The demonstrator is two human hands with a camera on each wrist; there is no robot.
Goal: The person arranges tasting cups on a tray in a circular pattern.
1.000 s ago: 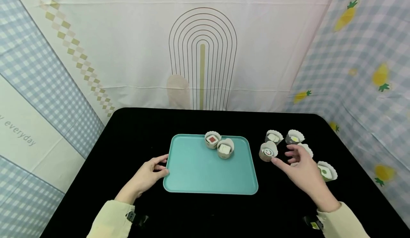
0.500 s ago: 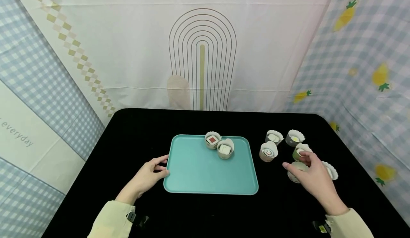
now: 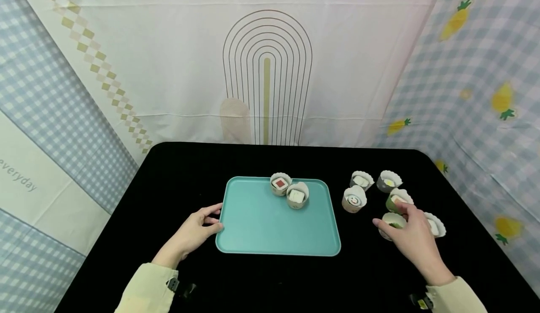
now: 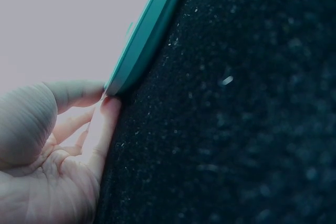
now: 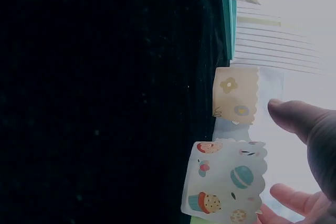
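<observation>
- While the left hand (image 3: 195, 228) touches the left edge of the turquoise tray (image 3: 270, 231), thumb and fingers loosely spread, the right hand (image 3: 415, 235) stands wide at the cupcake-printed paper cup (image 5: 226, 182); whether it touches, I cannot tell
- Just beyond that cup, near the right fingertips, stands a green paper cup (image 3: 391, 203)
- By the tray's far edge, on it, sit a paper cup with a red-marked filling (image 3: 280, 184) and a paper cup with a white filling (image 3: 297, 197)
- Right of the tray, four more paper cups (image 3: 353, 204) stand on the black table (image 3: 185, 177)
- Judging by this, two cups are placed and six left
</observation>
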